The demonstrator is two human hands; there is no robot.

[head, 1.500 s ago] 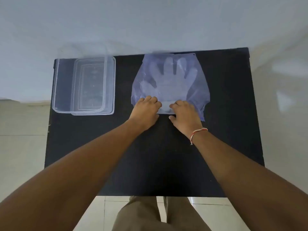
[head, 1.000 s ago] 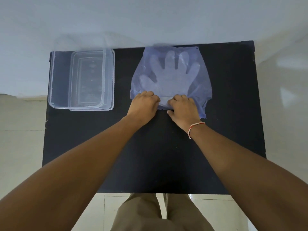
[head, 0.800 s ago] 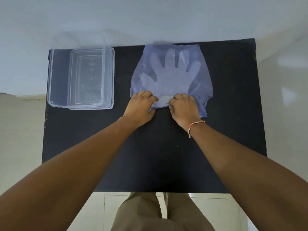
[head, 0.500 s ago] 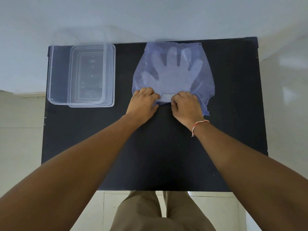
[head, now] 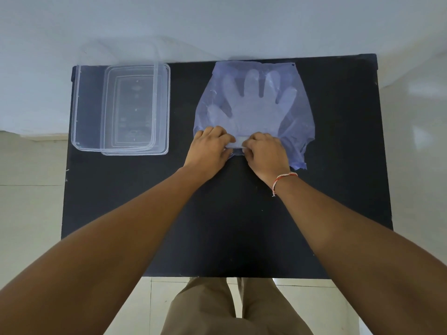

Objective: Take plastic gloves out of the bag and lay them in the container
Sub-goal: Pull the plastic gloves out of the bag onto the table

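View: a head-worn camera looks down at a person's two bare forearms reaching forward over a black counter (head: 217,226).
Counter: dark and matte, set against a pale wall, with light floor tiles visible on either side and below.
Bag: a thin, bluish, see-through plastic bag (head: 297,122) lies flat on the far right-centre of the counter, its crumpled opening facing the person.
Gloves: a stack of clear plastic gloves (head: 254,105) sits inside the bag, fingers spread and pointing away from the person; the cuff end shows as a pale strip between the two hands.
Left hand: the left hand (head: 209,151) rests knuckles-up at the bag's near edge, fingers curled and pinching the plastic at the opening; whether it grips the bag film or the glove cuff cannot be told.
Right hand: the right hand (head: 266,151) sits just beside the left, fingers curled onto the same pale strip at the opening, closed on the plastic there.
Wristband: a red and white thread (head: 281,180) circles the right wrist.
Container: a clear rectangular plastic container (head: 121,108) stands at the far left of the counter, well apart from the bag; no gloves are in it.
Person: tan trousers (head: 232,310) show at the bottom edge.
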